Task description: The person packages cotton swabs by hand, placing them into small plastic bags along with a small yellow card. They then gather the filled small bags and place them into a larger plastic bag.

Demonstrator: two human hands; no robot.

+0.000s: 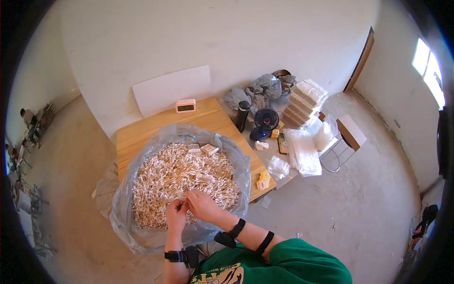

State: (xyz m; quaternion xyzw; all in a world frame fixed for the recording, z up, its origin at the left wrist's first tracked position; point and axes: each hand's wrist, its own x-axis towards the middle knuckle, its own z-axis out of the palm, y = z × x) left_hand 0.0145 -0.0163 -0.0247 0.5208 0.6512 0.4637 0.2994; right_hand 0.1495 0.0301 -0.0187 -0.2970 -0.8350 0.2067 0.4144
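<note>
A large grey plastic bag lies spread wide on the wooden table, filled with a heap of loose cotton swabs. Over the near part of the heap my left hand and my right hand meet, fingertips touching. Both are closed in a pinch. A small pale, clear bit shows at the fingertips, too small to name. Two small packs of cotton swabs rest on the far side of the heap.
The wooden table bears a pink clock and yellow small boxes. On the right stand a black bottle, a fan, clear plastic bags and stacked packs. A stool stands beyond.
</note>
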